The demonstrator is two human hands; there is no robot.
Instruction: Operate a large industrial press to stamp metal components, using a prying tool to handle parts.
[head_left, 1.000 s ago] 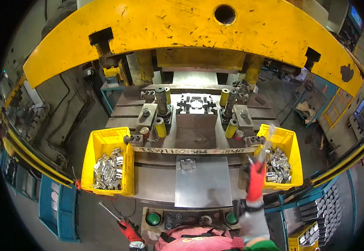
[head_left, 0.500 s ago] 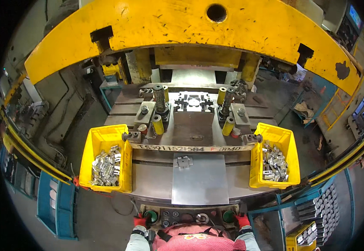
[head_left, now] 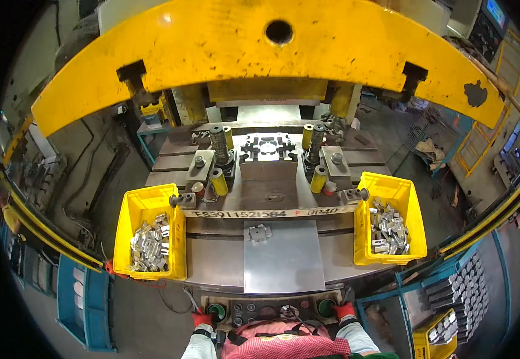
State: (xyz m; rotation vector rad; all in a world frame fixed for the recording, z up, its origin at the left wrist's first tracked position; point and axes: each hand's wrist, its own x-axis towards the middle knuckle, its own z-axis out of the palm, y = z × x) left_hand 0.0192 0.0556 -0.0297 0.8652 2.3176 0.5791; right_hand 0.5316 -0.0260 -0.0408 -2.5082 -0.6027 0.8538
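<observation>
My left hand (head_left: pixel 202 318), in a red glove, is at the left end of a control box beside a round green button (head_left: pixel 217 310). At the right end, my right hand (head_left: pixel 344 310), also red-gloved, is next to another green button (head_left: pixel 326 308). The fingers of both hands are too small and hidden to make out. Beyond the box, a small flat metal part (head_left: pixel 259 233) lies on a smooth metal plate (head_left: pixel 284 263). Farther back sits a lower die (head_left: pixel 272 185) with a bright metal piece (head_left: pixel 267 147) on it.
Above the die hangs a large yellow press beam (head_left: pixel 212 54). Yellow bins of metal parts stand on the left (head_left: pixel 179 245) and right (head_left: pixel 363 239). Dark posts (head_left: pixel 218 139) flank the die. A blue rack (head_left: pixel 83 305) stands at the left, stacked parts (head_left: pixel 460 302) at the lower right.
The yellow press beam appears lower over the die. The whole view has shifted and tilted slightly. Both hands remain beside the green buttons, and the metal part on the plate stays put.
</observation>
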